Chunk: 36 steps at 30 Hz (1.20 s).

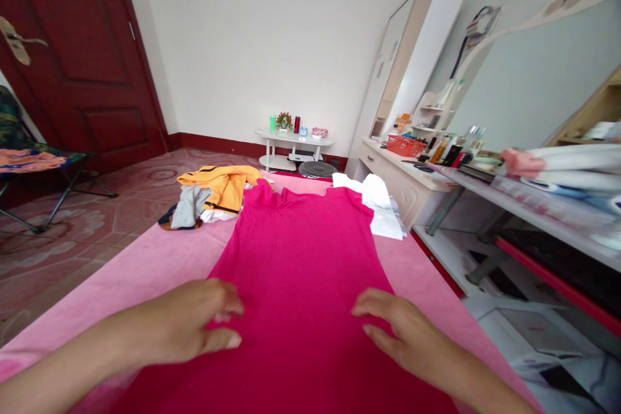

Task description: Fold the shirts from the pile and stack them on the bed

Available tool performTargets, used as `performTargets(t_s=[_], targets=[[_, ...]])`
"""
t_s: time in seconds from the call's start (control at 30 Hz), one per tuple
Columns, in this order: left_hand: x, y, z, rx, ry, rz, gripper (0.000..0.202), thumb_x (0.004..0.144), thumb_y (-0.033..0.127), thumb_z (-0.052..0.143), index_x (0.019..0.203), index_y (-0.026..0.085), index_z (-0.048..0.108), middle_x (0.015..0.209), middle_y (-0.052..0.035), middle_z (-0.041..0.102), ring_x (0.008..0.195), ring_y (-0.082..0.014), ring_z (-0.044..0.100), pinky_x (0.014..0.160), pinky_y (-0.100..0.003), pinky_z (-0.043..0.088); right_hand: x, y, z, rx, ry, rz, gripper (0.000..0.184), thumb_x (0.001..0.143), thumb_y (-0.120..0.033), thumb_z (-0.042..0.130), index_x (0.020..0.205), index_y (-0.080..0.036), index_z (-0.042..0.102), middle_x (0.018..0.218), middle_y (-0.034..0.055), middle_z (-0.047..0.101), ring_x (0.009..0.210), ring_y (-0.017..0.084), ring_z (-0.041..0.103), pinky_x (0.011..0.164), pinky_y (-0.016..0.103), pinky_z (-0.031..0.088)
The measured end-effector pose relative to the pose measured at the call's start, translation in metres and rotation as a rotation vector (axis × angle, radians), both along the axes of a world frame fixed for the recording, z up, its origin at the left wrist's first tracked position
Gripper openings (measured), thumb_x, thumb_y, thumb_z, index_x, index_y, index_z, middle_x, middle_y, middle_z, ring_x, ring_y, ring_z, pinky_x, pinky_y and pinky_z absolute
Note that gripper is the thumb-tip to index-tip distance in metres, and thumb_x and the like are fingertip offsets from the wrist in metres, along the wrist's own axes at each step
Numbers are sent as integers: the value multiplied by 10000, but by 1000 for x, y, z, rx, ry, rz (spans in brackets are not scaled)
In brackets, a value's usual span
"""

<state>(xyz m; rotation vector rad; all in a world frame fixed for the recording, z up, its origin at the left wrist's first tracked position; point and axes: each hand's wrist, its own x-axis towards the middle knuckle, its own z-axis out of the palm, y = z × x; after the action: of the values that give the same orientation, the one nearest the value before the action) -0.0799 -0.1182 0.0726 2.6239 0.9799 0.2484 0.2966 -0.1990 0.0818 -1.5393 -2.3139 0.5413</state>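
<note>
A magenta short-sleeved garment [305, 259] lies spread out on the pink bedcover [160, 265], its neckline and sleeves at the far end. Over its left side is my left hand [194, 320], thumb and fingers apart with nothing between them. My right hand [398, 323] is above the right side, fingers curved and apart, holding nothing. Whether either hand touches the cloth I cannot tell. The lower end of the garment runs out of view at the bottom.
Behind the garment on the left is a heap of clothes with an orange top [218, 184]; white folded clothing [373, 200] lies at the right. A dressing table [388, 158] and a glass-topped desk [524, 207] stand along the right, a folding chair [43, 165] at the left.
</note>
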Motion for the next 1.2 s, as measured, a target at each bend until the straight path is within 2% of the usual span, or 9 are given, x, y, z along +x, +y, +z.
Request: performTargets(t_s=[0.07, 0.17, 0.27, 0.33, 0.4, 0.57, 0.67, 0.87, 1.2], targets=[[47, 38, 4, 2, -1, -76, 380, 884, 450, 474, 1185, 266, 617, 1140, -46, 649, 1057, -208, 600, 939, -309, 451, -34, 40, -13, 43, 51, -34, 481, 838, -238, 463, 1315, -186, 502, 1387, 86, 474, 1283, 219, 426, 1082, 379, 331], [101, 90, -17, 112, -108, 9, 482, 940, 402, 365, 1372, 201, 443, 1414, -89, 442, 1312, -209, 384, 1085, -347, 313, -73, 86, -40, 60, 12, -42, 617, 865, -261, 433, 1448, -120, 286, 1532, 116, 198, 1411, 236, 167, 1143, 429, 203], [114, 123, -55, 166, -40, 140, 556, 938, 507, 320, 1431, 250, 337, 1517, -82, 265, 1387, -262, 234, 1116, -466, 212, -77, 111, -58, 51, -112, 56, 645, 905, -413, 411, 1475, -180, 218, 1549, 76, 129, 1426, 247, 65, 1155, 474, 95], [106, 133, -76, 194, 28, 225, 585, 916, 579, 304, 1421, 287, 351, 1528, -69, 236, 1401, -296, 178, 1111, -527, 158, -53, 122, -64, 54, -166, 87, 645, 917, -517, 354, 1479, -246, 193, 1552, 37, 122, 1427, 237, 59, 1153, 476, 73], [97, 136, -87, 214, 55, 272, 603, 907, 610, 280, 1419, 301, 353, 1532, -61, 228, 1407, -299, 153, 1110, -533, 138, -13, 131, -70, 71, -204, 6, 645, 921, -561, 299, 1479, -258, 186, 1553, 34, 122, 1427, 233, 65, 1149, 476, 84], [93, 134, -88, 228, 47, 290, 596, 909, 605, 267, 1416, 305, 360, 1530, -58, 233, 1404, -295, 164, 1108, -525, 137, 69, 148, -79, 132, -361, -482, 688, 929, -538, 263, 1452, -90, 264, 1532, 146, 174, 1417, 309, 80, 1120, 540, 127], [96, 134, -88, 235, 37, 299, 593, 911, 599, 268, 1416, 303, 362, 1526, -60, 245, 1402, -298, 171, 1107, -521, 139, 49, 149, -76, 251, -399, -518, 649, 933, -479, 296, 1451, -88, 265, 1543, 144, 126, 1419, 322, 8, 1116, 568, 41], [97, 132, -88, 242, 41, 315, 587, 910, 598, 274, 1419, 317, 353, 1531, -47, 232, 1403, -299, 168, 1110, -523, 142, -41, 172, -72, 97, -225, 89, 631, 939, -526, 261, 1490, -254, 119, 1559, 26, 98, 1427, 220, 69, 1142, 463, 89], [98, 132, -86, 224, 32, 330, 596, 902, 631, 235, 1422, 354, 330, 1532, -20, 230, 1407, -289, 163, 1114, -538, 159, -35, 308, -82, 86, -348, -258, 635, 922, -581, 193, 1467, -258, 240, 1551, 45, 161, 1420, 225, 106, 1125, 428, 107]])
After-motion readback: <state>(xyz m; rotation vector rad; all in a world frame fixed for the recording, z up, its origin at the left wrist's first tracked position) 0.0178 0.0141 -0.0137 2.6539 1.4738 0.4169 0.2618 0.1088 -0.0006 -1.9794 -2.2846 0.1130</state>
